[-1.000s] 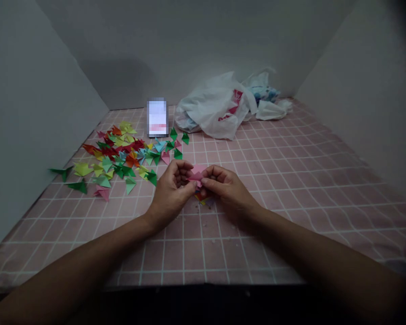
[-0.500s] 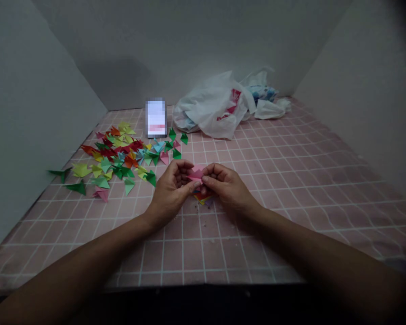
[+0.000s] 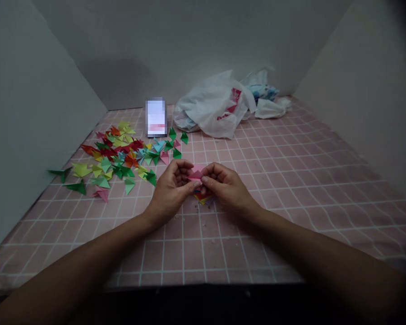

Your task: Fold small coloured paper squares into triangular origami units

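Between my two hands is a small piece of folded pink paper (image 3: 195,177), pinched from both sides. My left hand (image 3: 174,187) grips its left end between thumb and fingers. On the other end, the thumb and curled fingers of my right hand (image 3: 225,185) are closed, hiding part of the paper. Beneath my hands, a small stack of coloured paper (image 3: 202,197) shows red, orange and yellow edges; most of it is covered. A heap of folded paper cranes (image 3: 123,169) in green, yellow, red, pink and blue lies to the left.
The table has a pink cloth with white grid lines (image 3: 284,180). At the back, a phone with a lit, blurred screen (image 3: 156,117) stands upright. A white plastic bag (image 3: 213,106) and a blue-and-white package (image 3: 264,92) rest by the back wall. Pale walls enclose three sides.
Both hands stay in nearly the same place, still holding the pink paper. Its upper part shows slightly higher between my fingers. Everything else is unchanged.
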`<action>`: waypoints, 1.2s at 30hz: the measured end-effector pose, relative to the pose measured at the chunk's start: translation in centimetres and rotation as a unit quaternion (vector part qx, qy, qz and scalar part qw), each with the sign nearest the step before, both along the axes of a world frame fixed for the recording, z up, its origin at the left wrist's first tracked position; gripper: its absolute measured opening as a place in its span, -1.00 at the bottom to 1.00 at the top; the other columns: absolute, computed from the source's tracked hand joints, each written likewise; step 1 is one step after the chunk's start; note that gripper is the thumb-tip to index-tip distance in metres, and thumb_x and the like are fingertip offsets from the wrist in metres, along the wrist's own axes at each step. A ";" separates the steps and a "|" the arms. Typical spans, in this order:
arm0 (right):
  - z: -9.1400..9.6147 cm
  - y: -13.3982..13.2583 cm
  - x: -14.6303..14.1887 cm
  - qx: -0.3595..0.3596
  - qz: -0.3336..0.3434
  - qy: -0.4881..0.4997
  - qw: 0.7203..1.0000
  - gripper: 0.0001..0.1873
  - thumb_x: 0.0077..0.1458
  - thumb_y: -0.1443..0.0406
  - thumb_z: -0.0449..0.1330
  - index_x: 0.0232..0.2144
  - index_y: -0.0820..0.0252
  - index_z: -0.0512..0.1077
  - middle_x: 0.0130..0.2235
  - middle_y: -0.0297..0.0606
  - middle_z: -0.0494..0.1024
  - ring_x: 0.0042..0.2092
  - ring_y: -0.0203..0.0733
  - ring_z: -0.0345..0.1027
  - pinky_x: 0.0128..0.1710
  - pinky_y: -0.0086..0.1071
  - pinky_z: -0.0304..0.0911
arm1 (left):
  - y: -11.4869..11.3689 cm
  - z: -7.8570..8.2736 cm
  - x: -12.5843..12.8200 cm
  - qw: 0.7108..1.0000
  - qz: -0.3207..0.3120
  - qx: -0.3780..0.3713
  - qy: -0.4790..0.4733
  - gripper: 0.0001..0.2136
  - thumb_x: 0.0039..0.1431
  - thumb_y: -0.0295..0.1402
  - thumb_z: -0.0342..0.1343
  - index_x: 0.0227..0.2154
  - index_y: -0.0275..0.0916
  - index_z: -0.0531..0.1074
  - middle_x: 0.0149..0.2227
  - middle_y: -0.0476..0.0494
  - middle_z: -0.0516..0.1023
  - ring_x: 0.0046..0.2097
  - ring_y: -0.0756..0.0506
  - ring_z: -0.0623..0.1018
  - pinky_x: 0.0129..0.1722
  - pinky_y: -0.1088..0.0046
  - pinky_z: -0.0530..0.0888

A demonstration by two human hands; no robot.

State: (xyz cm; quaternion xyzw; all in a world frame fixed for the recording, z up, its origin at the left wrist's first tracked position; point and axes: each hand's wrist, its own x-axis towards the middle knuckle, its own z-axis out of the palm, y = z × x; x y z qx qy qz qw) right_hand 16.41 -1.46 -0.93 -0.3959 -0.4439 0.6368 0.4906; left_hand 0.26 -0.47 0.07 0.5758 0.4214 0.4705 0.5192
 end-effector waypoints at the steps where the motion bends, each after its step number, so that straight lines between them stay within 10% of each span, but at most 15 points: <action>1: 0.0 0.0 0.0 0.001 0.001 -0.002 1.000 -0.81 0.04 0.22 0.33 -0.39 0.16 0.40 -0.48 -0.41 0.47 -0.47 -0.36 0.33 -0.44 -0.43 0.25 | 0.0 0.0 0.0 1.000 0.000 -0.001 -0.002 -0.64 -0.04 -0.48 0.33 -0.19 -0.21 0.34 -0.21 -0.05 0.45 -0.18 0.00 0.49 -0.19 0.47 0.50; 14: 0.2 0.1 0.1 0.003 0.004 -0.011 1.000 -0.82 0.03 0.23 0.33 -0.40 0.17 0.40 -0.49 -0.41 0.47 -0.48 -0.36 0.33 -0.44 -0.42 0.28 | 0.0 -0.3 -0.1 1.000 -0.007 0.011 -0.005 -0.66 0.00 -0.49 0.33 -0.18 -0.20 0.35 -0.21 -0.03 0.45 -0.17 0.02 0.51 -0.16 0.50 0.50; 28: 0.3 0.3 0.4 0.029 -0.004 0.006 1.000 -0.78 0.01 0.21 0.36 -0.38 0.15 0.39 -0.46 -0.42 0.47 -0.46 -0.37 0.33 -0.39 -0.42 0.32 | 0.8 -0.2 -1.0 0.942 -0.006 0.278 0.185 -0.93 0.19 -0.42 0.28 -0.29 -0.23 0.50 -0.25 -0.10 0.51 -0.19 -0.06 0.53 -0.18 0.40 0.50; 36: 0.7 0.4 0.4 0.074 -0.002 -0.036 0.997 -0.85 0.03 0.25 0.29 -0.38 0.16 0.39 -0.43 -0.39 0.47 -0.42 -0.36 0.33 -0.41 -0.43 0.30 | 0.8 0.4 -1.2 0.923 -0.007 0.307 0.232 -0.90 0.19 -0.52 0.25 -0.38 -0.25 0.46 -0.31 -0.08 0.50 -0.24 -0.04 0.50 -0.26 0.45 0.44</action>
